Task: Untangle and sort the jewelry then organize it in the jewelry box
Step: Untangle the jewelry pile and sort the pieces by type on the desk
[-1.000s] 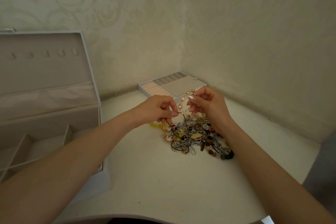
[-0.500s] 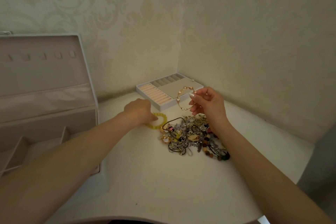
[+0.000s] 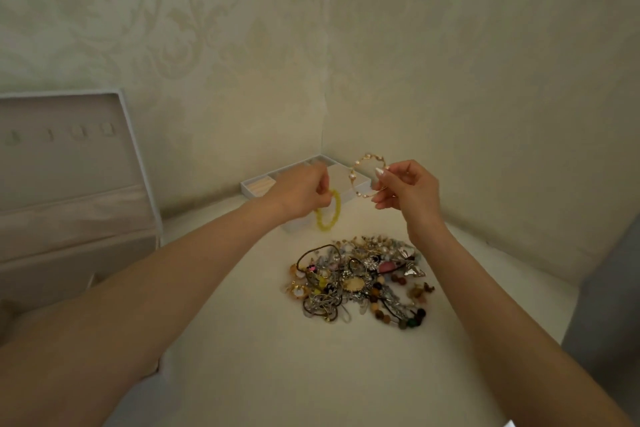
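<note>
Gold pearl-dotted bracelet (image 3: 352,178) | pinched by fingers of right hand (image 3: 408,187) | yellow bead bracelet (image 3: 336,208) gripped by left hand (image 3: 301,191)

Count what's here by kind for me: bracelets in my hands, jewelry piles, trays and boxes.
Bracelets: 2, the yellow bead bracelet in the left hand, the gold pearl bracelet in the right hand
Tangled jewelry pile: 1
Ring tray: 1
Jewelry box: 1
Total: 5
</note>
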A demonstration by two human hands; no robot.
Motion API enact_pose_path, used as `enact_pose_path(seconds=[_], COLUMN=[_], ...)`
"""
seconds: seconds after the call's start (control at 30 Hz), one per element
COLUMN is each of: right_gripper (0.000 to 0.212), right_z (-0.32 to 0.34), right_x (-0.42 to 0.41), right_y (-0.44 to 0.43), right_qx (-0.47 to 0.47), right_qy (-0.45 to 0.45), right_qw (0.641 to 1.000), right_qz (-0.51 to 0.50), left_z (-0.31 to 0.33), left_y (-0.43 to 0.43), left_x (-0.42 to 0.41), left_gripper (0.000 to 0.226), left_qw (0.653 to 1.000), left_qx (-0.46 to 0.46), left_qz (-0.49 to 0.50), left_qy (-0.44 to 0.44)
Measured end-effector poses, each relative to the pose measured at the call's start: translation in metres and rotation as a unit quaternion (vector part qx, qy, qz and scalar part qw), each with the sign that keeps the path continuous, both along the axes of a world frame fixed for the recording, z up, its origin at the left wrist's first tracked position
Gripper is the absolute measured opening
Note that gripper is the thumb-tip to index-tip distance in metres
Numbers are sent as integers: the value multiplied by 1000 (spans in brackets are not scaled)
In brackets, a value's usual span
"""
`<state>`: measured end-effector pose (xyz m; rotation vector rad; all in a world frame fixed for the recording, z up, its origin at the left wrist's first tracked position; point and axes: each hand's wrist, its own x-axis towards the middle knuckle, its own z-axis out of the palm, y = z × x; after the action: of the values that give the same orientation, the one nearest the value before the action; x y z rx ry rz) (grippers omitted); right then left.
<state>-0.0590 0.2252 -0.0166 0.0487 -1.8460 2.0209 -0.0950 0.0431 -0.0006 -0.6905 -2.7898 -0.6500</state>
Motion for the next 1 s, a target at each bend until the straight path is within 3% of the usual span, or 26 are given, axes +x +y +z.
enact_pose_path(seconds=[0.13, 0.23, 0.33, 0.5, 0.67, 0.87, 1.0], right_gripper=[16, 15, 14, 17, 17, 8, 15], right_z=[-1, -12, -21, -32, -38, -42, -40], right_x=[-16, -21, -23, -30, -34, -33, -33], right_y=[22, 39, 52, 66, 69, 65, 63], right_qx=[7, 22, 69, 87, 78, 70, 41], right_qy=[-22, -44, -75, -137, -181, -215, -219], right_qw=[999, 997, 991, 983, 978, 973, 974], right_qz=[-34, -60, -81, -86, -70, -43, -24], left_z=[-5, -15, -30, -50, -48, -60, -62], left_y=[24, 42, 58, 71, 70, 71, 75], left_x=[-29, -43, -51, -56, -56, -58, -62], left_gripper=[10, 9, 12, 9, 12, 28, 33], left_qw=[995, 977, 967, 984, 998, 990, 991], left_qx=[88, 173, 194, 123, 2, -104, -96], left_qz=[-35, -47, -36, 2, -55, -95, -78], left_qy=[-30, -112, -159, -129, -33, -30, -52])
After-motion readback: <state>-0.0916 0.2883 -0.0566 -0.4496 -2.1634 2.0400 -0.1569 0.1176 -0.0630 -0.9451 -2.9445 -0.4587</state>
